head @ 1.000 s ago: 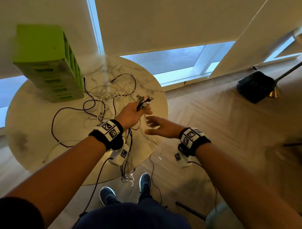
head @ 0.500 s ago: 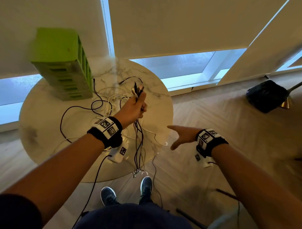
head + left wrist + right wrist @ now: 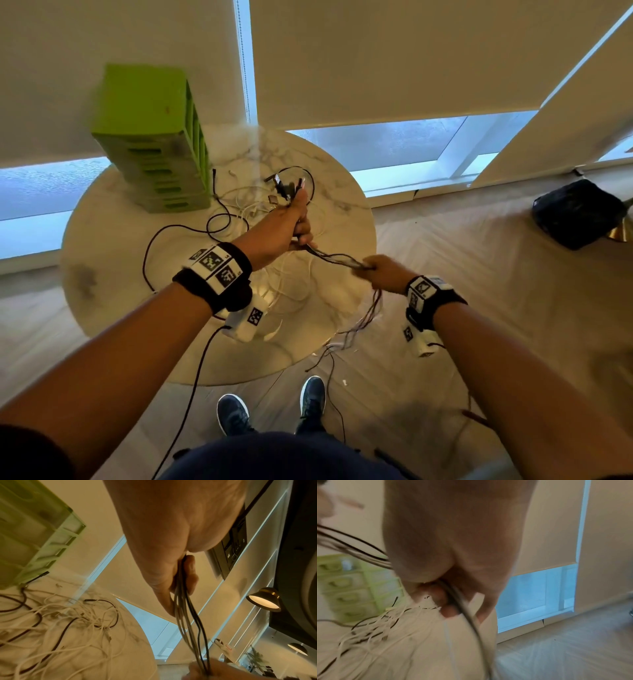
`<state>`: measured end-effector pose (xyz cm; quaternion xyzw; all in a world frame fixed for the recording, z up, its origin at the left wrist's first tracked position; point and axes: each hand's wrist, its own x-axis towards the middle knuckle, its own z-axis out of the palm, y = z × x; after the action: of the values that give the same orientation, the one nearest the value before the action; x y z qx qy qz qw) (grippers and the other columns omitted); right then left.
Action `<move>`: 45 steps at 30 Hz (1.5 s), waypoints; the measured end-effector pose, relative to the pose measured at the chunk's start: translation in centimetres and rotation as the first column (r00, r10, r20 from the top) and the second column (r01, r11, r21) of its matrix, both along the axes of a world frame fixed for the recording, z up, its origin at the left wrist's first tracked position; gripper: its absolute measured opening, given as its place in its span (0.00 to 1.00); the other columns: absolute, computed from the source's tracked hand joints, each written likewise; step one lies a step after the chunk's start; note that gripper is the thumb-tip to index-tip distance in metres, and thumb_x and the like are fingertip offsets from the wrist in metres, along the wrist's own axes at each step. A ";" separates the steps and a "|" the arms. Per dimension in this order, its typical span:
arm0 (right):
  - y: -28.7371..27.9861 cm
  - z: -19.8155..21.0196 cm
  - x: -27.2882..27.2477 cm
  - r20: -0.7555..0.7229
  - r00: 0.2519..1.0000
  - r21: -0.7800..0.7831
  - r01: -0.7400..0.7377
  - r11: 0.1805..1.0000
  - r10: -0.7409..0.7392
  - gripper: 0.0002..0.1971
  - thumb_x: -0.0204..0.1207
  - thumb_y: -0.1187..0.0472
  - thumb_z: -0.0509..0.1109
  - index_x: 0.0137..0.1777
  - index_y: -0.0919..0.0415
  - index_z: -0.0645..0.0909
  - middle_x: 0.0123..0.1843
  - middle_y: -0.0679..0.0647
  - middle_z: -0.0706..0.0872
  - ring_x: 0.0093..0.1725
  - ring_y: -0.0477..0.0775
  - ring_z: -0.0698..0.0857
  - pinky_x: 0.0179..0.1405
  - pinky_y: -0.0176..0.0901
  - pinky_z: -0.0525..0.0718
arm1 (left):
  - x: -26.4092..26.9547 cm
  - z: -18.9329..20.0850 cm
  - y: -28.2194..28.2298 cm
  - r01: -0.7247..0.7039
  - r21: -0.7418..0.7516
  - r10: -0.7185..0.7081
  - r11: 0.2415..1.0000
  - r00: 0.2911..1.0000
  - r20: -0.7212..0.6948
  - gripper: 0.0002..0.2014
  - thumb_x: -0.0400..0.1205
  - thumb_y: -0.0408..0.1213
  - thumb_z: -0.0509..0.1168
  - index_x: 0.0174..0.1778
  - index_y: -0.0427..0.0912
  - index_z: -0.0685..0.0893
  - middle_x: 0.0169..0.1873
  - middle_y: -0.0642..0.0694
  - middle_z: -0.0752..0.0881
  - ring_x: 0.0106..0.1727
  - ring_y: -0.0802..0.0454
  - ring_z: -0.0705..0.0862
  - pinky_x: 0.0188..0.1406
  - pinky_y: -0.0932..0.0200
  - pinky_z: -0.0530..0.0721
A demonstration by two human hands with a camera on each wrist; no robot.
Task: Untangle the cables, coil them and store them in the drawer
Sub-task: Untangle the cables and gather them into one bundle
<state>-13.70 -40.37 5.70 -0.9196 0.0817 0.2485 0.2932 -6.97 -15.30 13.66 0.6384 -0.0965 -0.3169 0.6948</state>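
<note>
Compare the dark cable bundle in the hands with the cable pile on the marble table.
The dark cable bundle is gathered and stretched between left hand and right hand; the cable pile lies loose and tangled on the round marble table. The bundle looks mostly dark, the pile mostly white. Neither is coiled.

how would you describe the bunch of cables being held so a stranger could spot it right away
On the round marble table, right of the green drawer unit, find the left hand. The cable bundle stretches from it to the right hand. Unlike the loose cables on the tabletop, it is lifted and gripped.
</note>
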 end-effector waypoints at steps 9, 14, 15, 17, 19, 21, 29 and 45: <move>8.6 -2.4 -1.6 -0.150 0.917 0.017 -0.371 0.929 0.369 0.26 0.80 0.51 0.74 0.70 0.56 0.65 0.52 0.50 0.80 0.51 0.55 0.81 0.52 0.49 0.79 | 4.2 -0.8 3.6 -0.398 -0.091 0.383 0.913 0.913 -0.141 0.13 0.89 0.39 0.49 0.39 0.50 0.70 0.27 0.54 0.60 0.25 0.56 0.57 0.31 0.58 0.62; 12.7 -1.5 -1.3 -0.183 0.893 0.239 -0.366 0.900 0.412 0.29 0.81 0.52 0.75 0.75 0.61 0.66 0.68 0.57 0.80 0.63 0.55 0.80 0.59 0.45 0.79 | 6.1 -2.8 7.1 -0.476 -0.073 0.471 0.876 0.878 -0.081 0.13 0.89 0.37 0.47 0.44 0.49 0.75 0.27 0.55 0.62 0.26 0.58 0.58 0.30 0.58 0.58; 12.9 -1.2 -0.9 -0.162 0.907 0.289 -0.334 0.897 0.389 0.28 0.82 0.54 0.73 0.77 0.61 0.68 0.70 0.57 0.79 0.64 0.53 0.79 0.60 0.39 0.77 | 6.5 -3.1 7.7 -0.487 -0.078 0.482 0.870 0.873 -0.077 0.12 0.89 0.38 0.47 0.45 0.50 0.75 0.26 0.56 0.63 0.26 0.59 0.58 0.29 0.59 0.58; 12.9 -0.5 0.2 -0.126 0.939 0.369 -0.255 0.894 0.320 0.21 0.86 0.59 0.67 0.77 0.64 0.73 0.72 0.59 0.80 0.66 0.52 0.78 0.61 0.30 0.74 | 7.2 -3.5 8.5 -0.503 -0.099 0.495 0.858 0.863 -0.097 0.11 0.89 0.40 0.46 0.45 0.52 0.72 0.25 0.56 0.65 0.25 0.59 0.58 0.28 0.60 0.59; 12.4 -0.4 1.9 -0.119 0.959 0.331 -0.208 0.920 0.259 0.19 0.88 0.58 0.63 0.76 0.60 0.77 0.75 0.57 0.80 0.73 0.52 0.77 0.75 0.38 0.70 | 7.6 -3.9 8.8 -0.516 -0.126 0.503 0.847 0.855 -0.121 0.12 0.90 0.41 0.44 0.46 0.52 0.72 0.25 0.56 0.67 0.26 0.59 0.59 0.28 0.61 0.61; 10.8 -1.2 4.2 -0.086 0.971 0.219 -0.202 0.955 0.225 0.17 0.87 0.57 0.62 0.73 0.54 0.81 0.72 0.52 0.83 0.71 0.50 0.79 0.79 0.50 0.71 | 8.0 -4.5 8.6 -0.527 -0.133 0.515 0.839 0.849 -0.117 0.16 0.91 0.42 0.43 0.52 0.50 0.77 0.26 0.56 0.68 0.27 0.60 0.60 0.28 0.62 0.61; 9.4 -0.7 18.2 0.263 0.938 0.080 -0.253 0.964 0.224 0.10 0.84 0.62 0.66 0.60 0.58 0.87 0.53 0.48 0.89 0.52 0.47 0.85 0.58 0.38 0.82 | 10.6 -7.8 6.7 -0.602 0.012 0.602 0.798 0.798 -0.041 0.11 0.89 0.44 0.51 0.41 0.53 0.73 0.31 0.56 0.69 0.30 0.59 0.60 0.33 0.54 0.56; 13.5 -7.5 33.1 -0.040 0.563 -0.597 -0.676 0.432 0.826 0.12 0.85 0.65 0.60 0.62 0.62 0.82 0.59 0.62 0.86 0.58 0.67 0.86 0.48 0.52 0.79 | 12.2 -13.4 6.0 -0.786 0.204 0.790 0.584 0.608 0.077 0.12 0.92 0.44 0.52 0.44 0.48 0.73 0.41 0.43 0.70 0.37 0.54 0.67 0.39 0.53 0.67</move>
<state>19.36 -26.86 -1.80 -0.9221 -0.3116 0.1962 -0.1195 5.20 -9.26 0.24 0.6833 0.2390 0.0081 0.6899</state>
